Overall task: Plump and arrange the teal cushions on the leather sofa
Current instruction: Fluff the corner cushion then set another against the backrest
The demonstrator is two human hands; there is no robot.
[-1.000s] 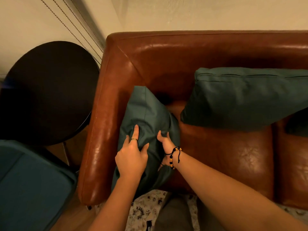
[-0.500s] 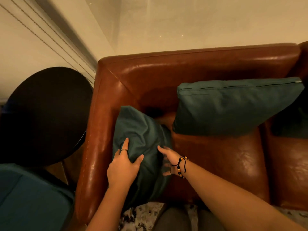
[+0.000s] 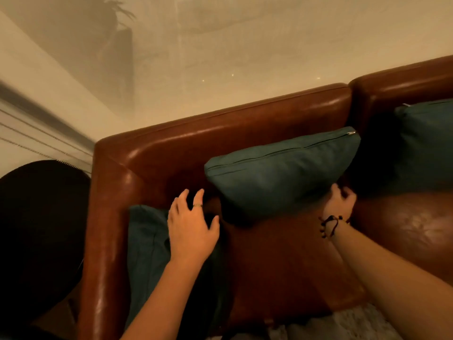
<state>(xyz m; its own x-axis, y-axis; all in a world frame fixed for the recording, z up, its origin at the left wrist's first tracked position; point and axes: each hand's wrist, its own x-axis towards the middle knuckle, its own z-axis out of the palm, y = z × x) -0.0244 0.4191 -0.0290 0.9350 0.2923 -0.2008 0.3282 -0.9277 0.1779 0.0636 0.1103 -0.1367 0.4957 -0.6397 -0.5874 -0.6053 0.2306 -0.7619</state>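
A brown leather sofa [image 3: 282, 261] fills the view. One teal cushion [image 3: 144, 244] stands on edge against the left armrest. My left hand [image 3: 191, 224] hovers over its upper right side, fingers spread, holding nothing. A second, larger teal cushion [image 3: 282, 175] leans on the backrest with its zip seam on top. My right hand [image 3: 339, 200] is at that cushion's lower right corner, fingers curled at its edge; the grip itself is partly hidden. A third teal cushion [image 3: 426, 143] rests further right.
A round black side table [image 3: 41, 229] stands left of the armrest [image 3: 105, 241]. A pale wall [image 3: 220, 57] rises behind the backrest. A floral rug [image 3: 343, 325] shows at the bottom edge.
Both hands left the cushion by the armrest. My left hand lifted off with fingers spread. My right hand reached right to the middle cushion's lower corner. The view tilted up and right.
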